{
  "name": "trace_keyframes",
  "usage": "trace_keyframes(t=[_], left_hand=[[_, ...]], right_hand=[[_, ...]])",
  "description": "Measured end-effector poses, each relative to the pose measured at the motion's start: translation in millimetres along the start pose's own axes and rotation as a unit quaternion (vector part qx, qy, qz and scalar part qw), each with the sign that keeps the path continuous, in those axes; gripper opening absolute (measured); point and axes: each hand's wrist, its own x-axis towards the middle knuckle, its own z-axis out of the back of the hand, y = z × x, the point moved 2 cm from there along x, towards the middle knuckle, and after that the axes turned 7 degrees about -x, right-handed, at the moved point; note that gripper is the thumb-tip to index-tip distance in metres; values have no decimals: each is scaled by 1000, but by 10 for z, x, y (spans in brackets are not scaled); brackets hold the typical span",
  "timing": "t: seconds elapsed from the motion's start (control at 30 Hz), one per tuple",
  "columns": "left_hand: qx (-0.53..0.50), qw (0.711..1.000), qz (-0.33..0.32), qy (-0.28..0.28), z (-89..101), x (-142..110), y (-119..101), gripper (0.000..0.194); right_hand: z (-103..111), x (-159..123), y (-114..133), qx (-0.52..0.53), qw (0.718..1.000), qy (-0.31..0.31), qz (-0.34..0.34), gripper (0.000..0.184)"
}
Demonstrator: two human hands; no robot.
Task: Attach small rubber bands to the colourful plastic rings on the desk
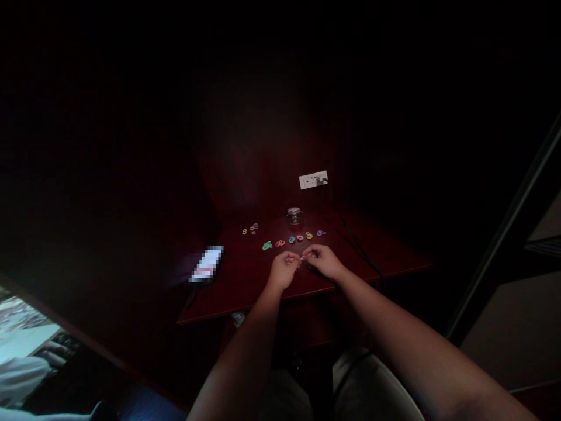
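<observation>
Over the front part of the dark red desk, my left hand [286,267] and my right hand [322,261] meet fingertip to fingertip. Both are closed in a pinch on a small pale band [302,258], mostly hidden by the fingers. Just beyond them lies a row of small coloured hair ties, grouped by colour: green [267,245], orange [280,243], blue [291,240], pink [300,238], yellow [309,235] and purple [321,233]. Several mixed loops [252,228] lie farther back on the left. Behind the row stands a clear lidded jar [295,216].
A phone with a lit, blurred screen [207,264] lies at the desk's left side. On the back wall is a white socket panel [313,180] with a plug in it. Its black cable [350,233] runs down across the desk's right side. Dark panels enclose the desk [245,292].
</observation>
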Motion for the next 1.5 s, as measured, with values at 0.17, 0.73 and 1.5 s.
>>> trace_keyframes(t=[0.17, 0.73, 1.5], left_hand=[[7, 1000, -2, 0, 3, -9, -5, 11], [43, 998, -39, 20, -32, -23, -1, 15], [-12, 999, -27, 21, -25, -20, 13, 8]], right_hand=[[12, 6, -17, -14, 1000, -24, 6, 23], [8, -9, 16, -93, 993, -2, 70, 10], [-17, -4, -49, -23, 999, 31, 25, 25]])
